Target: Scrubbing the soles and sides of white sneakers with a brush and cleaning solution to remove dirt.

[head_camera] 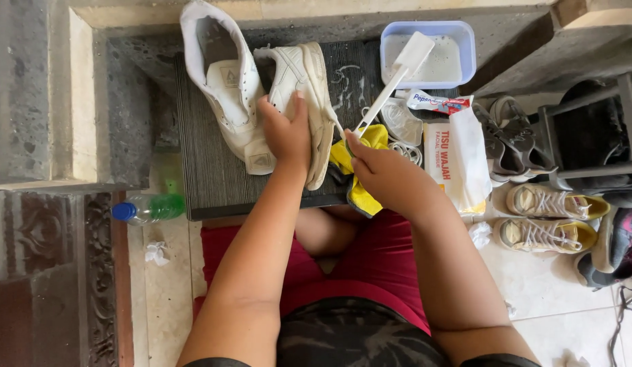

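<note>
Left hand [286,132] clamped over the white shoe [308,102] tipped on its side on the dark mat [207,177], right hand [380,170] closed on brush [397,75] and yellow cloth [360,194]; likely light, stiff-soled, soap-slick, best gripped across the sole.

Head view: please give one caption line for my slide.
Left hand steadies a white sneaker; right hand holds a white brush.

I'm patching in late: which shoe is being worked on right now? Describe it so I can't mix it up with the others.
Find the dark ribbed mat at the top of the view. Two white sneakers lie on it; take the right-hand one, the white sneaker tipped on its side with its sole edge facing right. Only this one is pinned under the left hand, beside the right hand holding a white brush.
</note>
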